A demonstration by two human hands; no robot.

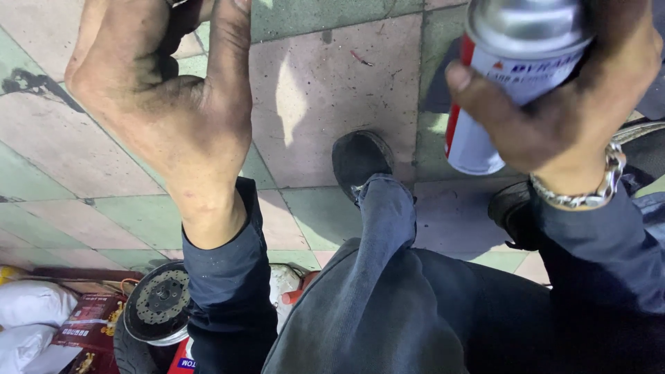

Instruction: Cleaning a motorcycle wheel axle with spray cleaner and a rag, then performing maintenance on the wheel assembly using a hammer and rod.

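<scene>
Inside the right hand (568,104), fingers clamped around its body, sits a white-and-red spray can (506,83). Well apart from that grip, the grimy left hand (166,90) is raised with fingers curled; whether it pinches anything cannot be told. Below both lies tiled floor (325,90).

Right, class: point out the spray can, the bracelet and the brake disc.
Spray can (512,69), head view, on its white side under the metal shoulder.
Bracelet (596,190), head view, on the silver links at the wrist.
Brake disc (158,305), head view, on its drilled face.
</scene>
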